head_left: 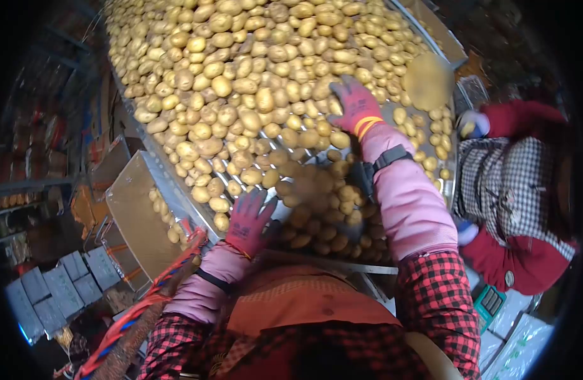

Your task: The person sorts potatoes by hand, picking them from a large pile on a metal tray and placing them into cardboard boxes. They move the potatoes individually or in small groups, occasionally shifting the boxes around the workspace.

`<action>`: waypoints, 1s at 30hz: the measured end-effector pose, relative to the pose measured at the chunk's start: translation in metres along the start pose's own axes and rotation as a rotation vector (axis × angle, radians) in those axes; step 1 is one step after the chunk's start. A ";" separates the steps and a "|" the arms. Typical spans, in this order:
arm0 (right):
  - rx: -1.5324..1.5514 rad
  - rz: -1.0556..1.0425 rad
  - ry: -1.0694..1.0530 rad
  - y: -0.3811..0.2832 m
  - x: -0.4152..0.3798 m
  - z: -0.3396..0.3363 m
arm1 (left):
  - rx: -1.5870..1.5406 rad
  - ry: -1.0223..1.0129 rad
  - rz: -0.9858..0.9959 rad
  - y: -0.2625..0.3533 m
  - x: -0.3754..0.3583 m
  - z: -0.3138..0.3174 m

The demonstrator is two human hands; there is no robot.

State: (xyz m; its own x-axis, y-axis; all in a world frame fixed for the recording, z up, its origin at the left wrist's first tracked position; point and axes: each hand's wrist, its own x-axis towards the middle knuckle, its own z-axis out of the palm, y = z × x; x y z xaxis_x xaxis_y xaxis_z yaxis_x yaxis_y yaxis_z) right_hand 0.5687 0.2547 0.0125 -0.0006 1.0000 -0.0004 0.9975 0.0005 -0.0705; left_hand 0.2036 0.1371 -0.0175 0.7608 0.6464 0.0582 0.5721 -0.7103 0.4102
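A broad heap of potatoes covers a sloping metal sorting table, whose slats show through gaps in the middle. My right hand, in a pink-red glove with grey fingertips, rests against the heap, thumb and fingers apart. Nothing is clearly held in it. My left hand, gloved alike, lies at the table's near left edge beside the lowest potatoes, its fingers stretched out. Between my arms, more potatoes lie in shadow at the near end.
At the left stands an open cardboard box with potatoes inside. A red-and-blue rope runs along a pole at the lower left. Another person in a checked apron is close on the right. Stacked boxes stand at the far left.
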 end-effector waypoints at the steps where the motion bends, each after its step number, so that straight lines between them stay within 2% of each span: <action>1: -0.005 0.007 0.060 -0.001 0.008 0.003 | -0.013 -0.007 -0.006 -0.002 0.000 0.001; 3: 0.046 0.095 -0.126 -0.004 0.016 -0.008 | -0.009 -0.023 -0.031 -0.002 0.001 -0.003; 7: -0.115 0.184 -0.133 -0.019 0.010 -0.015 | 0.000 0.003 -0.026 0.006 0.003 -0.004; 11: -0.051 0.308 -0.158 -0.029 0.025 -0.008 | 0.082 -0.066 -0.037 0.012 0.000 0.011; 12: -0.061 0.259 -0.083 -0.028 0.018 -0.002 | 0.064 -0.025 -0.041 0.014 0.000 0.014; 13: -0.110 0.208 -0.080 -0.031 0.010 -0.008 | 0.125 -0.077 -0.025 0.015 -0.002 0.012; 15: -0.194 -0.048 -0.090 -0.029 -0.004 -0.003 | 0.120 -0.115 -0.009 0.016 -0.003 0.008; 17: -0.211 -0.122 0.047 -0.036 -0.032 0.025 | 0.077 -0.064 0.014 0.014 -0.007 0.010; 18: -0.143 -0.079 0.049 -0.044 -0.055 0.027 | 0.053 -0.041 0.023 0.013 -0.009 0.010; 19: 0.032 0.031 0.174 -0.044 -0.078 0.048 | 0.043 -0.058 0.025 0.013 -0.010 0.008; 21: 0.032 0.199 0.203 -0.043 -0.114 0.055 | 0.024 -0.097 0.033 0.012 -0.008 0.007; 24: 0.231 0.376 0.196 -0.035 -0.144 0.055 | 0.035 -0.132 0.021 0.016 -0.004 0.006; 25: 0.327 0.403 0.297 -0.030 -0.154 0.055 | 0.019 -0.168 -0.001 0.023 0.002 -0.001; 26: 0.420 0.427 0.395 -0.027 -0.165 0.057 | -0.122 -0.225 -0.051 0.028 0.009 -0.010; 27: 0.511 0.449 0.492 -0.027 -0.177 0.060 | -0.501 -0.135 -0.113 0.039 0.012 -0.014; 28: 0.562 0.444 0.517 -0.047 -0.192 0.031 | -0.972 -0.174 -0.290 0.050 0.019 -0.009; 29: 0.674 0.369 0.601 -0.062 -0.207 0.035 | -1.439 -0.217 -0.485 0.064 0.027 -0.002; 30: 0.967 0.386 0.386 -0.090 -0.222 0.016 | -1.787 -0.281 -0.697 0.087 0.044 -0.019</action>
State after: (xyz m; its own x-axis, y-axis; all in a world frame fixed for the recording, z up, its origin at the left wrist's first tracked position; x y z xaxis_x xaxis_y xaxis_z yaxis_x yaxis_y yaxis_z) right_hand 0.4783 0.0325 0.0030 0.4876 0.8663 0.1088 0.4509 -0.1431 -0.8810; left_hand 0.2817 0.1089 0.0380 0.6967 0.4603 -0.5502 -0.0377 0.7894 0.6127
